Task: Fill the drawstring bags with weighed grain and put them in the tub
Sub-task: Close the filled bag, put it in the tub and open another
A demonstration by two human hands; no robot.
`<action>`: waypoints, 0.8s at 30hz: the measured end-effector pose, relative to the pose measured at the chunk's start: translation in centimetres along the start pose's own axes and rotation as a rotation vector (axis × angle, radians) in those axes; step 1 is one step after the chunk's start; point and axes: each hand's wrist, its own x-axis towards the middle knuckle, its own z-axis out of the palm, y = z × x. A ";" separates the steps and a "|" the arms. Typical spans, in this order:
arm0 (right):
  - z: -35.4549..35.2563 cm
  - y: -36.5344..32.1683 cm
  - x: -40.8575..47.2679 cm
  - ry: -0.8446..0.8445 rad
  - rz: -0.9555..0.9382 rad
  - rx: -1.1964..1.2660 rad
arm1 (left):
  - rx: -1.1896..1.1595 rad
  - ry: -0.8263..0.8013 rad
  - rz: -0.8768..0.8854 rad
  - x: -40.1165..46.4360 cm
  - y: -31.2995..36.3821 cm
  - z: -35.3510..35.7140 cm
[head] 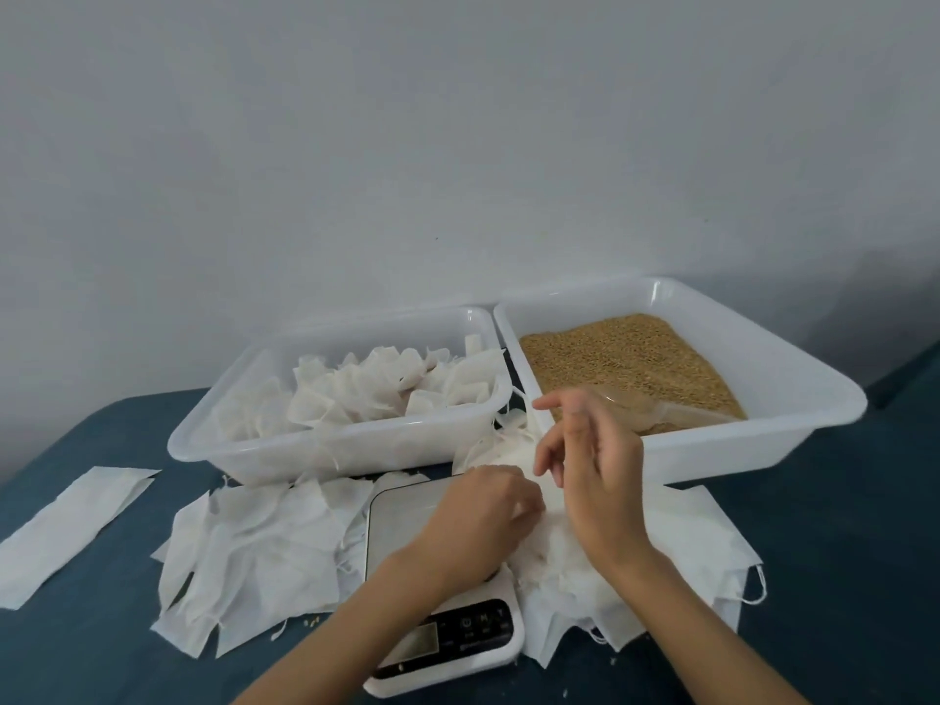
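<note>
Seen from the head camera: a person works at a table covered in dark blue cloth [839,552], both forearms reaching in over a white kitchen scale [447,638]. The left hand [483,511] is curled over the scale's platform and grips a white drawstring bag [513,450] that bulges just behind its knuckles. The right hand [590,465] is raised beside it with fingers loosely spread; whether it pinches the bag's string cannot be told. Behind the scale, the left tub [325,450] holds a heap of filled bags [376,389]. Touching it on the right, a second tub [763,379] holds golden grain [625,358] and a clear scoop [661,414]. Flat empty bags [254,552] lie left of the scale, more of them [686,541] under the right wrist, and a folded white strip [66,526] rests at the far left.
</note>
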 end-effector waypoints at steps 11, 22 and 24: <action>0.3 0.5 -0.3 -0.060 -0.056 -0.106 | -0.745 0.222 -0.181 -0.1 -1.0 -0.7; 1.1 0.7 -1.1 -0.222 0.079 -0.067 | -1.132 0.391 -0.267 -2.6 -3.8 -1.1; 1.1 0.9 -1.2 -0.249 0.117 -0.022 | -1.115 0.398 -0.263 -2.6 -3.7 -0.8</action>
